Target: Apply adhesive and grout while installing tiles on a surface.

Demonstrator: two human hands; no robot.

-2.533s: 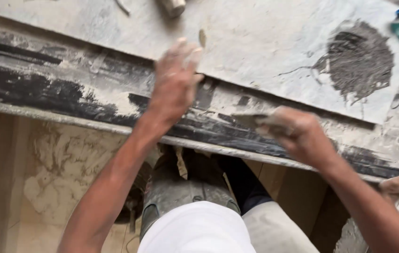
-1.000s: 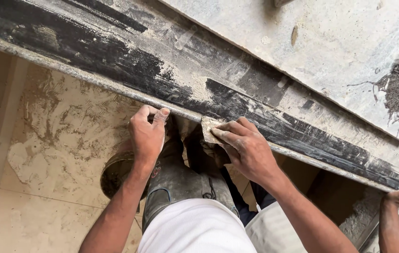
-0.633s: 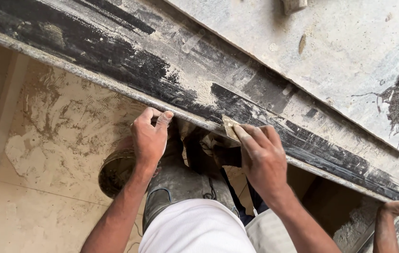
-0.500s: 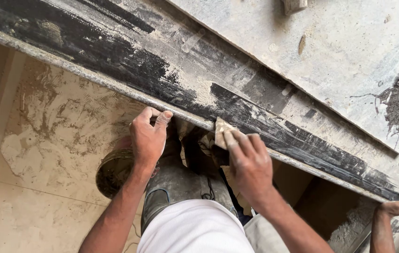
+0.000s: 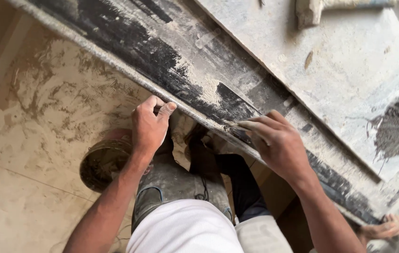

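The step is rough stone, black and smeared with gray grit, running from 10 o'clock to 4 o'clock. The left hand curls over its near edge, fingers bent, holding nothing. The right hand pinches a thin flat tool against that edge. A round dirty bucket sits at 8 o'clock.

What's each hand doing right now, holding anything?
Left hand: empty, fingertips resting on the lower edge of the dark stone step.
Right hand: closed on a small flat scraper, pressed against the step's edge.
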